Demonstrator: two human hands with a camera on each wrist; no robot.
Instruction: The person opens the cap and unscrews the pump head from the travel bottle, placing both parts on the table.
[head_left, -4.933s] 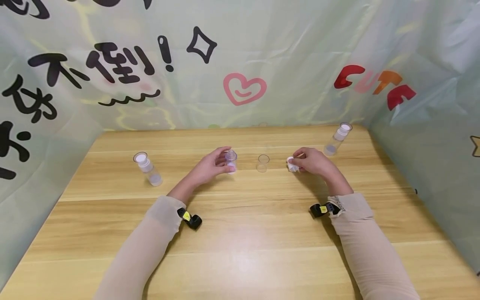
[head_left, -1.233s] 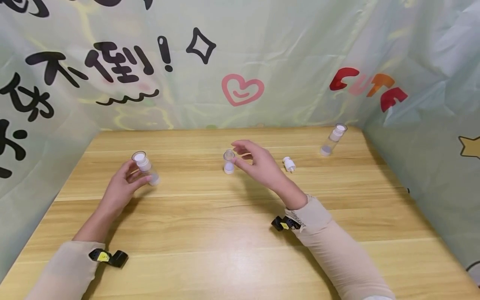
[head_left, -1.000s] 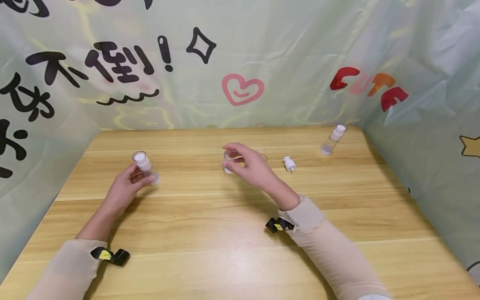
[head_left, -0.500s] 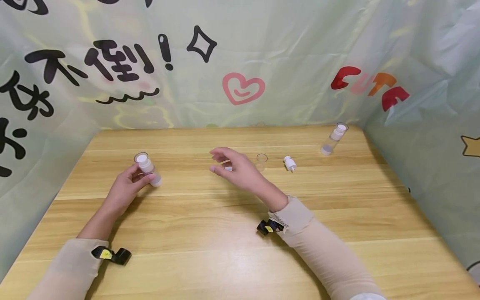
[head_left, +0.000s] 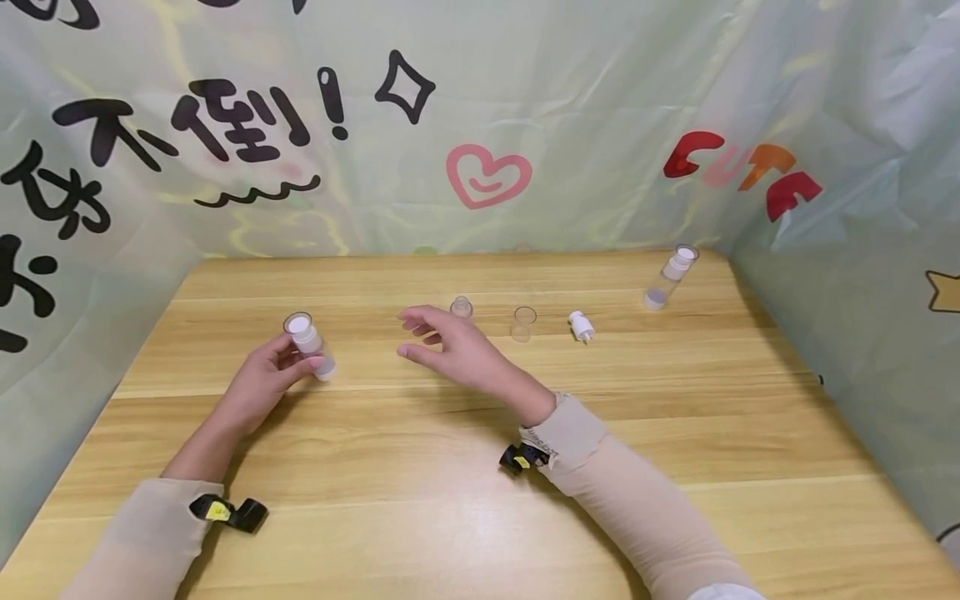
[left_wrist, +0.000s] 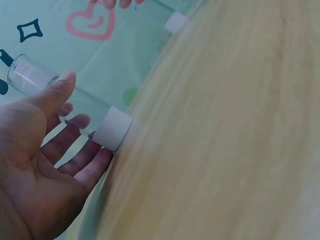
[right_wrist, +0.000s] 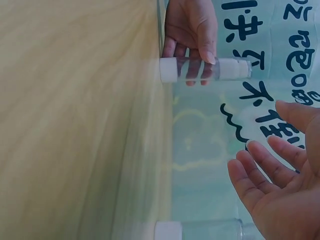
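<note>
My left hand [head_left: 258, 383] grips a slim clear pump bottle [head_left: 303, 335] at left. It has a white base [left_wrist: 114, 129], a white pump and a clear cap on top; thumb and fingers wrap its transparent body. To its right, my right hand [head_left: 461, 350] reaches leftward with nothing in it, fingers spread and loosely bent, as the right wrist view [right_wrist: 285, 182] also shows of this hand. Behind that hand stands a second clear bottle [head_left: 461, 307] without its pump, mostly hidden in the head view; its white base [right_wrist: 168, 231] shows in the right wrist view.
A loose clear cap [head_left: 522, 327] stands right of the middle bottle. Beyond it a white pump head [head_left: 581, 327] rests on the wooden table [head_left: 420, 467]. Another capped pump bottle [head_left: 670, 277] stands at the back right. A printed curtain [head_left: 585, 100] borders the table behind and at the sides.
Earlier my left hand was at the middle bottle and my right held the pump head, since laid down. Lately the left hand has shifted its bottle slightly right and nearer; the right hand has moved left.
</note>
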